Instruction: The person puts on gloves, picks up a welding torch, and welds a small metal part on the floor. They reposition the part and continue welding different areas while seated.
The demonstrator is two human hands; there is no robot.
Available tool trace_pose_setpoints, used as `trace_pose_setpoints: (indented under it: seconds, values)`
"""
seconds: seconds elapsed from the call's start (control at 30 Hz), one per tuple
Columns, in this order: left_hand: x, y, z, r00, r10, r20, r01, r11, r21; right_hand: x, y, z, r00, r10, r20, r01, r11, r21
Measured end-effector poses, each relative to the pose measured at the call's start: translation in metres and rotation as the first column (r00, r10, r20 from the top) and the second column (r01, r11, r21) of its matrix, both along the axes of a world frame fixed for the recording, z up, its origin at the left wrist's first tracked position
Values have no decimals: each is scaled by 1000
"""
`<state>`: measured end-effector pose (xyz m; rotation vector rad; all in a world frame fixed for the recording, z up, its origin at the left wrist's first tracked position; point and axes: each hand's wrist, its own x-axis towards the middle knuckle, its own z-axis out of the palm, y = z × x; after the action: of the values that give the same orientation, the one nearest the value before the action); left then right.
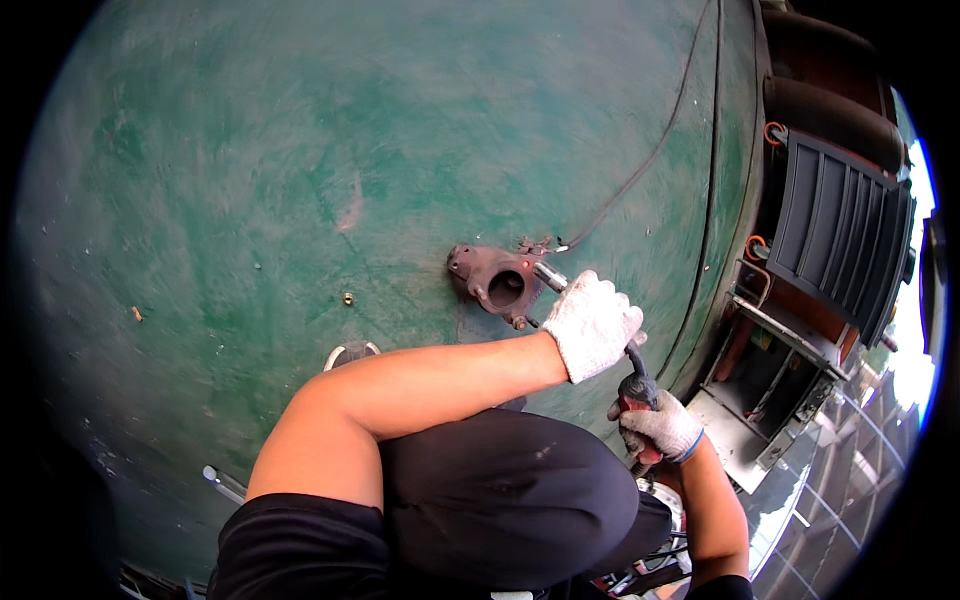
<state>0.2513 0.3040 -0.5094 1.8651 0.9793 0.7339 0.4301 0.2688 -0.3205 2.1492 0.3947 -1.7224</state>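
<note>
Left hand [597, 325] grips the shaft [550, 277], right hand [665, 427] the handle [633, 404], of one power tool [638, 388] beside one rusty casting [478, 268].

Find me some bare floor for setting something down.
Bare green floor spreads beyond the small brassy piece, left of the rusty metal part; another patch lies beyond the part, left of the thin cable. It's crowded at the part's lower right: left hand, right hand, power tool.

The left hand [597, 325] hides the middle of the tool [549, 276], the right hand [664, 425] covers much of its grip [638, 388], the left forearm [460, 384] hides most of a shoe [351, 351], and a brassy bit [348, 298] is too small to identify.
</note>
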Motion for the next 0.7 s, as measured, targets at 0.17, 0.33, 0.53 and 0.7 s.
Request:
trace_pose_setpoints:
  seconds: [0.17,0.33,0.53,0.7]
  values:
    - [-1,-17,-6,1000,-7,28,6,1000,15,-11,-20,-6,979,172,106,-177,983,42]
    - [-5,-23,-10,998,-48,39,47,999,26,3,-51,-24,939,281,197,-308,944,122]
    - [-8,-26,-15,996,-34,81,31,999,30,19,-65,-30,925,325,198,-357,922,153]
    - [-12,-24,-13,996,-55,71,53,998,37,17,-63,-28,916,345,205,-377,914,148]
